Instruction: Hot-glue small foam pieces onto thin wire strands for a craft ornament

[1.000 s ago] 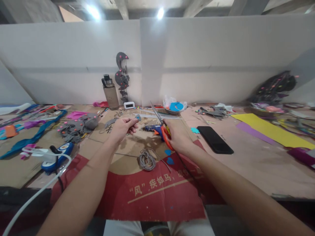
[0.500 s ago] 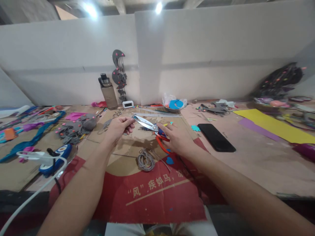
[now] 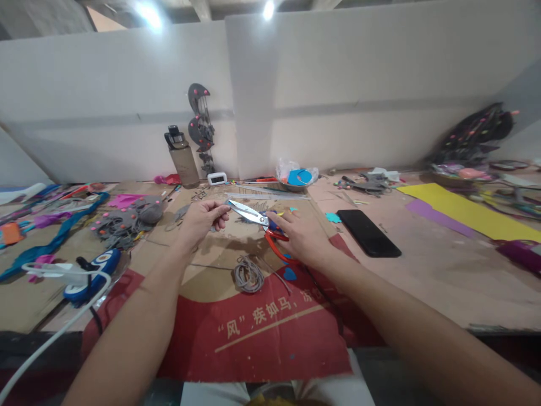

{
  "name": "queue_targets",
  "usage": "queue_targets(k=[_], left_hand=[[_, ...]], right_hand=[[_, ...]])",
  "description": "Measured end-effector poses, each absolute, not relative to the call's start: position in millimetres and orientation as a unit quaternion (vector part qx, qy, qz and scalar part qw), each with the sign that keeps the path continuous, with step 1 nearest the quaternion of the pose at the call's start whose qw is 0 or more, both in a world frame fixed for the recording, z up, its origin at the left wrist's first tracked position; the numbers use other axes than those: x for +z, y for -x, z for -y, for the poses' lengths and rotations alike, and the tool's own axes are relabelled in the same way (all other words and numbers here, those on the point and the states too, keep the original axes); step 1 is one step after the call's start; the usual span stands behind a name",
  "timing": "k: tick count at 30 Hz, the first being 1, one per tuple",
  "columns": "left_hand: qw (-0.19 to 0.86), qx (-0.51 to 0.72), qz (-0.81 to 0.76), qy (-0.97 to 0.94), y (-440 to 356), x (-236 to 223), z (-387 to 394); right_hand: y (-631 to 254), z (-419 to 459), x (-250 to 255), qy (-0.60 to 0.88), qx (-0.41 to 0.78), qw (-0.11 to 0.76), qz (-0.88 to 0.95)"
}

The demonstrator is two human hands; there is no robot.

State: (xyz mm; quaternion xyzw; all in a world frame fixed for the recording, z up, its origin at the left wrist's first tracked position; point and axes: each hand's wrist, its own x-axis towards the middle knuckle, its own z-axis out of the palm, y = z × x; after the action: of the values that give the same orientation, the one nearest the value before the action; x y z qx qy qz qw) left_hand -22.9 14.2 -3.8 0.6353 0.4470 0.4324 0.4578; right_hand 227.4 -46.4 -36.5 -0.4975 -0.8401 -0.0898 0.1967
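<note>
My left fingers (image 3: 223, 211) are pinched nearly shut on a small blue-grey piece (image 3: 229, 202), seemingly steadying it at the blade tips. My right hand (image 3: 302, 237), fingers partly curled, holds red-handled steel scissors (image 3: 250, 213) beyond the coiled grey cord (image 3: 248, 275).

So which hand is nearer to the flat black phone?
The right. The right hand, on the red-handled metal scissors, is to the left of the phone; the left hand is farther left, by the blade tips.
</note>
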Motion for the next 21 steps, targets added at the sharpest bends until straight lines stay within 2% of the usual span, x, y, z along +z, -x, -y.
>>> queue_targets(k=[12,21], left_hand=[[0.440,0.437,-0.454,-0.640,21.9,-2.0,-12.6],[0.426,0.433,-0.455,-0.651,20.7,-1.1,-12.3]], right_hand=[[-225.8,46.3,-41.7,0.476,-0.004,0.257,0.841],[-222.1,48.6,-39.2,0.486,0.019,0.250,0.837]])
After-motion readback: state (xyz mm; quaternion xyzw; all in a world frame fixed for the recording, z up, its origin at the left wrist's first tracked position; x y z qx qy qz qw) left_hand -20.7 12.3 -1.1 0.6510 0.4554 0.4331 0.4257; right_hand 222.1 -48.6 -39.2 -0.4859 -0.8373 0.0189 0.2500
